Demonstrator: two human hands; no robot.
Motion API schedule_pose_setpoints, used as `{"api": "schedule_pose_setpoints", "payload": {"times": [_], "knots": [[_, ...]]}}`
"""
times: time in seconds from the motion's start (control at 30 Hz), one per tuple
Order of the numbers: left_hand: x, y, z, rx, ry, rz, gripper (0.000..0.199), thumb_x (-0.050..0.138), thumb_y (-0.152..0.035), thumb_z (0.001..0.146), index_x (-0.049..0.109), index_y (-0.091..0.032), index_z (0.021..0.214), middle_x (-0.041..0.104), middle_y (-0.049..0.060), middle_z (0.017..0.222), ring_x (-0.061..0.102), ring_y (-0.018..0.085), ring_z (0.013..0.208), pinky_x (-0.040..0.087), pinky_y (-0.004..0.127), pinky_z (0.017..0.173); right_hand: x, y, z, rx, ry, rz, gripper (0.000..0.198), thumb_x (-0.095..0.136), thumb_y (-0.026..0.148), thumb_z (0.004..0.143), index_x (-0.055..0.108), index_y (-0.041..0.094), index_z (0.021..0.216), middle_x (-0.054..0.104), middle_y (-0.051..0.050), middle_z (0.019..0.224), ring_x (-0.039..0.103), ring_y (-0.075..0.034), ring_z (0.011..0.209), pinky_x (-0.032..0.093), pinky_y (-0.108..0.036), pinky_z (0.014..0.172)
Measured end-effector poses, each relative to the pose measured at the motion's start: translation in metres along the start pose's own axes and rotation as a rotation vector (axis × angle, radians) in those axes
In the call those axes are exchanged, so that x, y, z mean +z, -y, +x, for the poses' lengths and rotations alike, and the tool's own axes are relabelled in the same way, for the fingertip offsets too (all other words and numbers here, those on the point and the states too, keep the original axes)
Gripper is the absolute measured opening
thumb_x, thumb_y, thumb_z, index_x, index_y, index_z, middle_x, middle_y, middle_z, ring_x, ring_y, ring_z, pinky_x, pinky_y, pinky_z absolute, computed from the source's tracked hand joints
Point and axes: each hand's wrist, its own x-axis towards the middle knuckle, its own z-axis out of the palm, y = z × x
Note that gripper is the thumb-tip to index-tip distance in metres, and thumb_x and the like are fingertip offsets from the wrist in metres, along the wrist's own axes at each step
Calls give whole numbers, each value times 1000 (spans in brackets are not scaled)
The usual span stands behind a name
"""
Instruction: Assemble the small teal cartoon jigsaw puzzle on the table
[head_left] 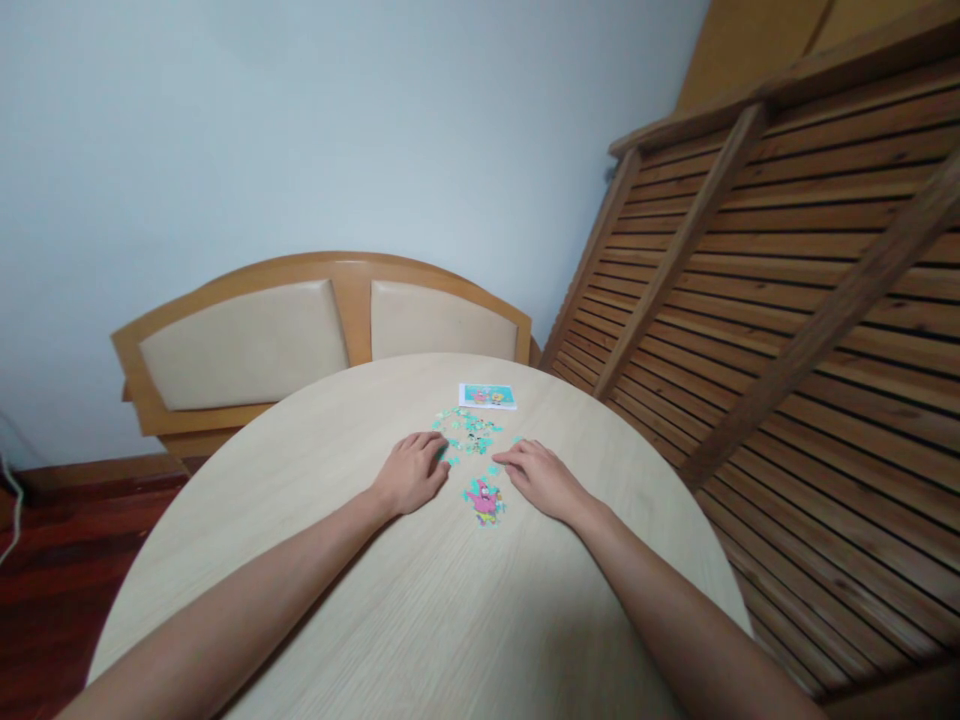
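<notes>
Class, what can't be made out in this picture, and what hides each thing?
- Head view, loose pieces: too small to count.
- Head view, picture card: fine details too small and blurred.
- Head view, palm of the left hand: hidden by the hand itself.
- Head view, table: near edge cut off by the bottom edge.

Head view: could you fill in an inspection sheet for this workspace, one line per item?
Surface: round table, pale wood grain.
Job's things: loose teal jigsaw pieces; nearer the person, a pink-starfish jigsaw section; beyond the pieces, a printed picture card.
Clutter: nothing seen.
Hands: left hand beside the pieces, thumb and fingers apart; right hand opposite, index finger extended toward a piece; contact unclear.
Cables: white cable at the left edge.
Surroundings: padded wooden backrest, slatted wooden panel, pale wall, reddish floor.
</notes>
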Motion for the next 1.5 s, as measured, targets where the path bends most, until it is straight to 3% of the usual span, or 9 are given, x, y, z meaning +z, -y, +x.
{"api": "schedule_pose_setpoints", "payload": {"times": [0.2, 0.43, 0.57, 0.7, 0.93, 1.2, 1.4, 1.5], "knots": [[2, 2, 1, 140, 17, -41, 32, 49, -31, 97, 64, -17, 122, 64, 11, 130, 53, 27, 124, 39, 48, 110, 1, -1, -1, 65, 9, -46, 31, 51, 19, 95, 68, 22, 121, 67, -9, 105, 58, -22, 103, 45, -35, 93], [-6, -6, 1, 261, 1, -96, 23, 48, -23, 97, 70, -22, 104, 69, 8, 106, 60, 23, 104, 46, 41, 97, -2, 3, 0, 57, -4, -29, 28, 51, 22, 97, 68, 23, 119, 66, -8, 108, 57, -22, 104, 44, -36, 93], [-9, -8, 0, 275, 21, -85, 25, 48, -23, 98, 71, -22, 109, 68, 8, 104, 60, 23, 101, 46, 40, 94, -8, 15, 0, -64, 41, 27, 26, 56, 29, 96, 67, 27, 119, 65, -7, 114, 56, -23, 109, 42, -38, 96], [-11, -11, 0, 326, 54, -127, 28, 46, -24, 99, 66, -22, 118, 67, 8, 108, 59, 23, 104, 45, 39, 95, -9, 29, -3, -147, 107, 63, 36, 62, 37, 92, 63, 29, 126, 61, -7, 124, 52, -25, 118, 38, -41, 103], [-21, -20, -1, 364, 73, -216, 29, 44, -19, 96, 61, -20, 119, 69, 8, 104, 61, 23, 100, 47, 37, 93, 0, 42, -6, -126, 133, 83, 52, 63, 48, 89, 54, 24, 134, 60, -11, 128, 49, -28, 121, 38, -43, 103], [-30, -28, -6, 615, 163, -275, 20, 54, -30, 94, 70, -24, 104, 71, 7, 103, 62, 22, 102, 44, 37, 96, -3, 29, -6, -90, 119, 11, 40, 52, 46, 97, 61, 27, 131, 60, -10, 130, 49, -26, 124, 35, -45, 106], [-36, -36, -9, 657, 157, -237, 27, 53, -34, 95, 66, -25, 116, 69, 9, 112, 61, 24, 106, 44, 39, 96, -5, 21, -5, -72, 97, -36, 38, 49, 43, 99, 60, 29, 133, 60, -10, 129, 50, -26, 120, 36, -46, 104], [-36, -38, -10, 659, 128, -220, 25, 52, -33, 95, 67, -23, 112, 69, 9, 107, 62, 23, 100, 45, 37, 92, -7, 20, -5, -106, 112, -29, 35, 51, 41, 99, 63, 30, 130, 61, -9, 126, 50, -26, 119, 37, -45, 103]]}}
